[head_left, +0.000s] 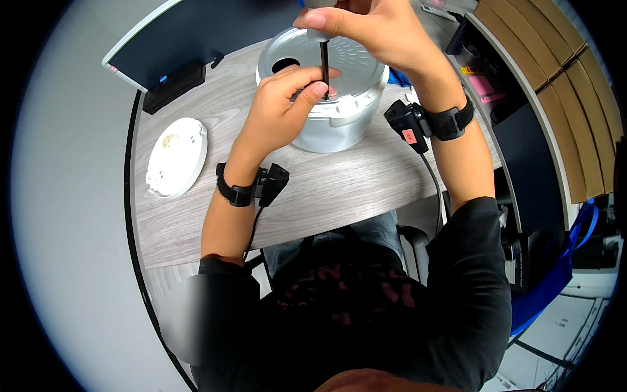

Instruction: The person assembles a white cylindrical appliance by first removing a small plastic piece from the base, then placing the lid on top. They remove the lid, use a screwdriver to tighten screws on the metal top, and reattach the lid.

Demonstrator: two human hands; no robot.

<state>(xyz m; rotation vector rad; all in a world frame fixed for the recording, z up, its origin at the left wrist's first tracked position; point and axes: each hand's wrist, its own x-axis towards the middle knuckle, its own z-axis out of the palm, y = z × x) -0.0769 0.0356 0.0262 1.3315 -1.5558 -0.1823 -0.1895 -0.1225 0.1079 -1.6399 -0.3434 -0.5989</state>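
Observation:
A white rice cooker (336,134) stands at the far middle of the desk, its round metallic top plate (359,62) facing up with a dark round hole at the left. My right hand (372,29) grips the grey handle of a screwdriver (324,59) from above; the upper part of the handle runs out of view. The dark shaft points straight down at the cooker's near rim. My left hand (281,104) rests over that rim, thumb and index finger closed around the lower shaft. Whether a screw sits under the tip is hidden.
On the desk at the left lies a white oval cover (176,157). Behind it are a black box (173,88) and a dark monitor (196,32). Shelving with cardboard boxes (575,111) and a blue bag (548,297) stand at the right. Cables hang from both wrist straps.

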